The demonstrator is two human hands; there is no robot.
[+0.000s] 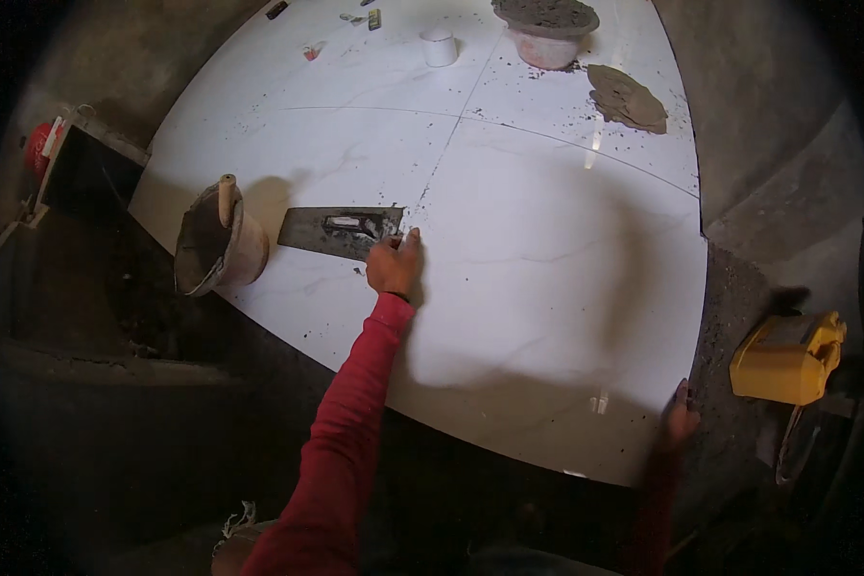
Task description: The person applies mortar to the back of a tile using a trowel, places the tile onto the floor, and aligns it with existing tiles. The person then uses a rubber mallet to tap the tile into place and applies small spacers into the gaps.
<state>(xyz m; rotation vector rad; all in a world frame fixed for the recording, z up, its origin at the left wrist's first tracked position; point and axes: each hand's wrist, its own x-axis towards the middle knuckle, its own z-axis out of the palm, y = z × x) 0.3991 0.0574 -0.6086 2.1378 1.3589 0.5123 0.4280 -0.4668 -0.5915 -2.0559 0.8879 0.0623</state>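
My left hand (394, 264) is at the right end of a flat steel trowel (302, 228) lying on white marble-patterned tiles (528, 307). Its fingers are curled in, with the thumb pointing forward. Whatever they hold, if anything, is hidden beneath the hand. A smear of grey mortar and crumbs marks the trowel around its handle. At the near right, my right hand (680, 420) grips the tile's edge, thumb on top; shadow hides its other fingers. Left of the trowel stands a mortar-stained bucket (250, 252) with a wooden handle (227, 200) sticking up from it.
On the far tiles are a basin of grey mortar (547, 46), a mortar heap (627, 99), a white cup (439, 48) and small scraps (373, 19). A yellow jerrycan (787, 358) stands off the right edge. Dark joint lines cross the tiles.
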